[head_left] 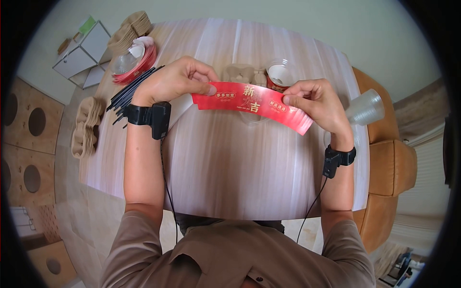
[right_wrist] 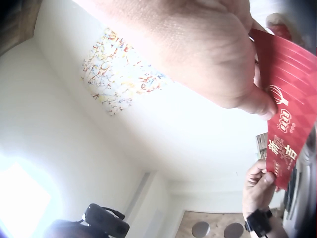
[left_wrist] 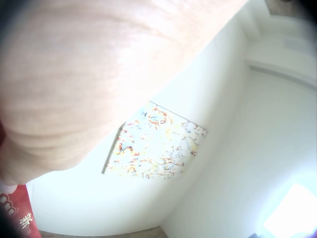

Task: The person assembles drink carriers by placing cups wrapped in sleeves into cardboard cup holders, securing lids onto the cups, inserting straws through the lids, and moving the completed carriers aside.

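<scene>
Between both hands stretches a fan-shaped band of red paper cup sleeves (head_left: 254,100) with gold and white lettering, its ends showing layered edges. My left hand (head_left: 180,79) pinches the upper left end between thumb and fingers. The other end is pinched by my right hand (head_left: 314,100), thumb on the printed face. In the right wrist view the sleeves (right_wrist: 290,111) run from the near hand to the far one. Just behind them stands a clear cup (head_left: 279,67) with a white and red piece in it. A clear rounded plastic item (head_left: 254,120) is partly hidden below the sleeves.
Black straws (head_left: 129,96) lie at the left, near a stack of red sleeves (head_left: 150,56). Pulp cup carriers (head_left: 86,127) stand at the left edge, another carrier (head_left: 235,73) behind the hands. Nested clear cups (head_left: 367,108) lie at the right. An orange chair (head_left: 384,163) adjoins the table.
</scene>
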A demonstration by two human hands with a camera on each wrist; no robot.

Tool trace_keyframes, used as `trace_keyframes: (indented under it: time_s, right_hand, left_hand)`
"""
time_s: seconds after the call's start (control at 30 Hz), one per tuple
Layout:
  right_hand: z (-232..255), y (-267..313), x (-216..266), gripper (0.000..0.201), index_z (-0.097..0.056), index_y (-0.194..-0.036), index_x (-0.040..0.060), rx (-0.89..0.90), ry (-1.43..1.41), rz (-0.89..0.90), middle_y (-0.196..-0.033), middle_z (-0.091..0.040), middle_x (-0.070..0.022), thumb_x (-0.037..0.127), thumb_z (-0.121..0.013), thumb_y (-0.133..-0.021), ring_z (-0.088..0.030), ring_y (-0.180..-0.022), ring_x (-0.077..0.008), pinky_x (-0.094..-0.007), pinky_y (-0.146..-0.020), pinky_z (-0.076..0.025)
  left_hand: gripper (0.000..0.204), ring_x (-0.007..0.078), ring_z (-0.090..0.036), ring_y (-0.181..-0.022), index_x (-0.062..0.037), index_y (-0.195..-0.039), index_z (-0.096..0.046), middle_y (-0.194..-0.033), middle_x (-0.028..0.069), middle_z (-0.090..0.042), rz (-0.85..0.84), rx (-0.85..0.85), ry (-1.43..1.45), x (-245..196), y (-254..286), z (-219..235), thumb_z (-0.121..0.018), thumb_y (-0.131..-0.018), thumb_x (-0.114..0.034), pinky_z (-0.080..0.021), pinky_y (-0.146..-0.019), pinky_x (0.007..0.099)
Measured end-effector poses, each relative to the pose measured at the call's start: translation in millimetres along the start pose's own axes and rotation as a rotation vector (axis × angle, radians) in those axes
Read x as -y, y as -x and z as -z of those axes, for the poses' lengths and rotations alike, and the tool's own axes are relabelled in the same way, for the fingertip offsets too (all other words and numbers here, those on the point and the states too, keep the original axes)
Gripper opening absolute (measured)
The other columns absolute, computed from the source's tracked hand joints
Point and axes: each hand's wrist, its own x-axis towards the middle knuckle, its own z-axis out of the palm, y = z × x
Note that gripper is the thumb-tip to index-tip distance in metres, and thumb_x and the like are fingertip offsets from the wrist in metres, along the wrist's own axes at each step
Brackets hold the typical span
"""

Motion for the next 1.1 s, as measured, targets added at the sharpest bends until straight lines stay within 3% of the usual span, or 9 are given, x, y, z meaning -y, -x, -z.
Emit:
trace_keyframes:
  time_s: [1.1]
  right_hand:
    - [2.7, -0.2, -1.7, 0.014, -0.087, -0.106, -0.0025, 0.005, 0.011, -0.019, -0.084, -0.08, -0.0026, 0.01, -0.086, -0.102, -0.068, -0.077, -0.0065, -0.0268, -0.073, -0.056]
  left_hand:
    - [0.016, 0.0056, -0.072, -0.089, 0.004, -0.117, -0.081, -0.1, 0.0015, -0.084, 0.007, -0.009, -0.005, -8.3, -0.1, -5.7, -0.078, -0.103, -0.004, -0.057, -0.086, 0.0251]
